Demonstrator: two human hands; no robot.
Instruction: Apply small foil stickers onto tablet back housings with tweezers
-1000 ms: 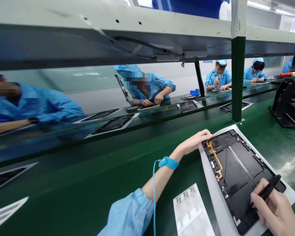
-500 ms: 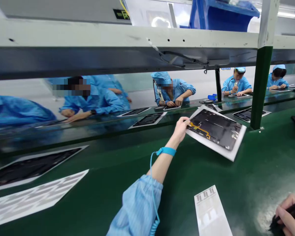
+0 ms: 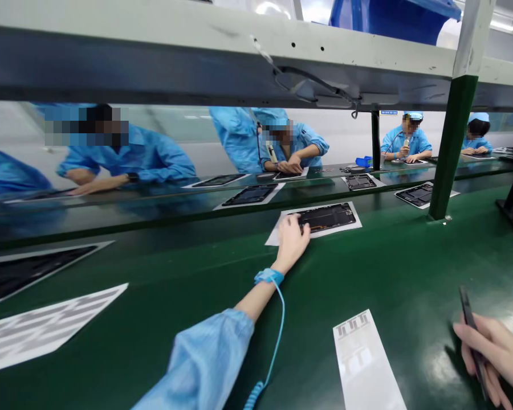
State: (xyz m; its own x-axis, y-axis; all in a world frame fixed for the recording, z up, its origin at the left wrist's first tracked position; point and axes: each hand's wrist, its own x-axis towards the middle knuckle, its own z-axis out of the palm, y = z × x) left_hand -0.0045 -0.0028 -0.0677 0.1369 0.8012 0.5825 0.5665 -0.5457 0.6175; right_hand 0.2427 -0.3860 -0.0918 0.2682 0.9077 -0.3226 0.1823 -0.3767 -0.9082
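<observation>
In the head view, the left hand is reaching forward across the green workbench, with its fingers curled down onto the near edge of a dark tablet. The fingers are touching the tablet, but I cannot tell whether they are gripping it or only resting on it. The tablet is lying flat on a white sheet near the far edge of the bench, and the sheet is sitting slightly askew. A blue wrist strap is circling the left wrist, and a blue coiled cord is running down from it past the pale blue sleeve.

The right hand is hanging well apart at the lower right, with its fingers closed around a slim black tool. A printed paper strip is lying on the bench between the two hands, nearer the right. Beyond a glass panel, people in blue smocks and caps are sitting at a facing bench, and other tablets are lying on white sheets along the line. A green post is holding up the shelf overhead.
</observation>
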